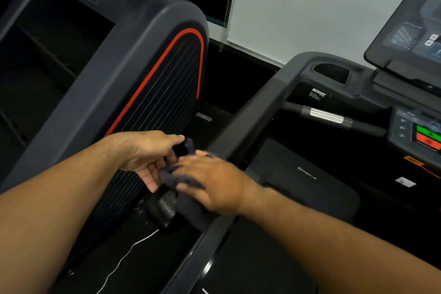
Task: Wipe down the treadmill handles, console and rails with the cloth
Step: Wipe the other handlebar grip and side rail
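My two hands meet on the cloth [188,200] over the rail [248,122], the console [415,124] ahead to the right, another machine [133,74] to the left.

One head-worn camera looks forward and steeply down, close over the person's forearms. It faces along the treadmill's side rail [253,112], with the console [372,95] upper right and a neighbouring machine [133,59] on the left.
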The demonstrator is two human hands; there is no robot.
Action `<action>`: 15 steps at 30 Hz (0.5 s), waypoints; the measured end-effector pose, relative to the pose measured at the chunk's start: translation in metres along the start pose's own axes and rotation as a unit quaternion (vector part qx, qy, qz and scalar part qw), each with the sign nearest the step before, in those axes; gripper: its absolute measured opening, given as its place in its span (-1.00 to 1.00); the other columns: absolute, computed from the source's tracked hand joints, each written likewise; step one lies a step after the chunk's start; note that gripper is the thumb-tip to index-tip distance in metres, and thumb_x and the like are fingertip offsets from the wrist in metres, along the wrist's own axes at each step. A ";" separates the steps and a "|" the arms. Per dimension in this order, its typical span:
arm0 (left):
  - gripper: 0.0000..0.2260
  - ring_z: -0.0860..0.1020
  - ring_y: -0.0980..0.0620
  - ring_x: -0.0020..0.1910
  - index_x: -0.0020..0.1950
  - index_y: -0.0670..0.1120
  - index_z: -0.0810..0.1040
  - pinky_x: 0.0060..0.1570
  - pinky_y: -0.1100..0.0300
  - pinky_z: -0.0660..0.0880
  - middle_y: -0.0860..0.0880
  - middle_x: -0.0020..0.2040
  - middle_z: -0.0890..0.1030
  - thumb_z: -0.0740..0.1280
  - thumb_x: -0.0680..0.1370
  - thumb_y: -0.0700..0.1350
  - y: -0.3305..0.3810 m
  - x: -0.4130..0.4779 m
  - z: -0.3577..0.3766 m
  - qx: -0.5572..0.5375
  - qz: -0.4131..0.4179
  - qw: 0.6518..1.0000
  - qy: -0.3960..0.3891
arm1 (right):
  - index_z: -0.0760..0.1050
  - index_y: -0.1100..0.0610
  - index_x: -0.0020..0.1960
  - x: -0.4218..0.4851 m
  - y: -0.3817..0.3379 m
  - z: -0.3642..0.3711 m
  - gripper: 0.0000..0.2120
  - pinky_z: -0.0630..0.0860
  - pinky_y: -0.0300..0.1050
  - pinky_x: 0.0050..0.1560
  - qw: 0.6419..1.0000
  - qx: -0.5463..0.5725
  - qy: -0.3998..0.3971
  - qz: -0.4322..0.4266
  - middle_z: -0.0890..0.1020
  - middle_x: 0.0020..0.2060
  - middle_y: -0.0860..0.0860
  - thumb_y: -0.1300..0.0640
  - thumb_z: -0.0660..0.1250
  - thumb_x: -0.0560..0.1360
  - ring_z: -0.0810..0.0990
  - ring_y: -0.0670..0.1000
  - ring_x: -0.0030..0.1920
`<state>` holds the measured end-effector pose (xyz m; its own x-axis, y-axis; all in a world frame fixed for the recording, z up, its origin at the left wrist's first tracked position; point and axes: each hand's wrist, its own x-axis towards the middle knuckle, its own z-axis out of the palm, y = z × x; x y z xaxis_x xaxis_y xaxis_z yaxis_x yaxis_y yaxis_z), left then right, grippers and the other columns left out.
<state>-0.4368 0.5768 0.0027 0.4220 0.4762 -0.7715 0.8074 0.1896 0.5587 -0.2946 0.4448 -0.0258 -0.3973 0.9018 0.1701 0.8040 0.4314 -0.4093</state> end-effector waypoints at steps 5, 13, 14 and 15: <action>-0.32 0.66 -0.21 -0.28 0.10 -0.29 0.59 -0.25 -0.01 0.62 -0.32 -0.21 0.65 -0.04 0.64 0.27 -0.008 -0.003 -0.002 -0.014 0.007 1.000 0.000 | 0.59 0.08 0.13 0.024 0.004 -0.008 -0.59 0.24 0.01 0.42 0.991 -0.036 -0.013 0.129 0.65 0.05 -0.01 -0.11 0.05 0.63 0.53 -0.03 0.17; -0.34 0.61 -0.11 -0.38 0.10 -0.25 0.61 -0.36 0.04 0.59 -0.21 -0.23 0.64 -0.01 0.64 0.28 0.004 -0.006 0.011 0.022 0.003 0.998 0.063 | 0.58 0.19 0.19 -0.004 -0.033 0.017 -0.70 0.18 0.05 0.42 0.999 0.008 0.031 -0.018 0.62 0.19 0.09 0.05 0.25 0.59 0.50 0.07 0.28; -0.34 0.64 -0.14 -0.33 0.10 -0.24 0.61 -0.33 0.01 0.61 -0.23 -0.19 0.66 -0.02 0.64 0.28 0.004 -0.008 0.011 0.019 0.002 0.998 0.062 | 0.57 0.21 0.20 -0.007 -0.024 0.014 -0.68 0.22 0.05 0.42 0.999 -0.003 0.030 -0.029 0.62 0.19 0.11 0.03 0.24 0.58 0.50 0.09 0.28; -0.35 0.67 -0.18 -0.26 0.11 -0.23 0.61 -0.29 -0.01 0.62 -0.26 -0.14 0.68 -0.03 0.64 0.28 0.003 -0.010 0.011 0.016 0.003 0.998 0.061 | 0.57 0.21 0.20 -0.008 -0.013 0.009 -0.66 0.26 0.07 0.40 0.999 -0.012 0.025 -0.028 0.62 0.19 0.13 0.02 0.22 0.58 0.52 0.11 0.27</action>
<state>-0.4337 0.5629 0.0085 0.3742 0.5792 -0.7242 0.8190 0.1599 0.5511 -0.3058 0.4314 -0.0297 -0.4190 0.8764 0.2373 0.7922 0.4806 -0.3762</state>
